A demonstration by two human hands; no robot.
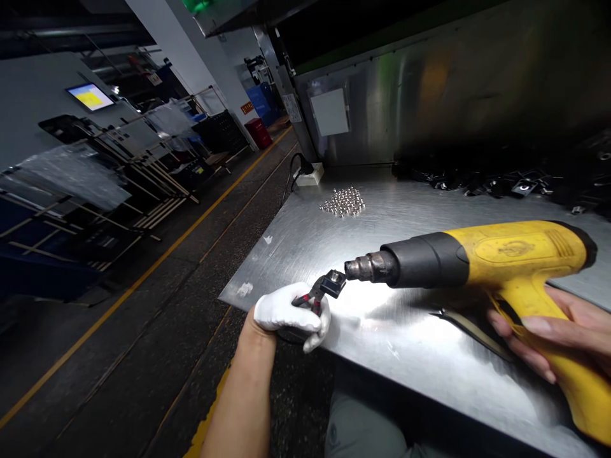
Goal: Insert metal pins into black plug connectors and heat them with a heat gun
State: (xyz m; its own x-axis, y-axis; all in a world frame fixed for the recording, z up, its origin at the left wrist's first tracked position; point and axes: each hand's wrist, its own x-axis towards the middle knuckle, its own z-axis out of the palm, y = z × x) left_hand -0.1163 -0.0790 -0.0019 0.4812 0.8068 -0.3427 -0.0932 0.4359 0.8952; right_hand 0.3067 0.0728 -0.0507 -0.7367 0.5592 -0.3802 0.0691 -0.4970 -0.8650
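My left hand (291,315), in a white glove, is closed round the handles of a pair of pliers (315,295) with red and black grips. The pliers' jaws hold a small black part (333,283) with a round metal piece on top. Bare, my right hand (548,331) wraps round the grip of a yellow heat gun (515,251). The heat gun's stepped metal nozzle (370,267) points left, close beside the black part; whether they touch I cannot tell. Beneath the heat gun lies a thin tool (472,331), partly hidden by it and my right hand.
On the metal table (291,248) sits a cluster of small shiny metal pieces (344,201). A white power strip (309,174) with a black plug stands at the table's far left corner. Many dark parts (496,184) lie along the back right. Left of the table runs a floor aisle.
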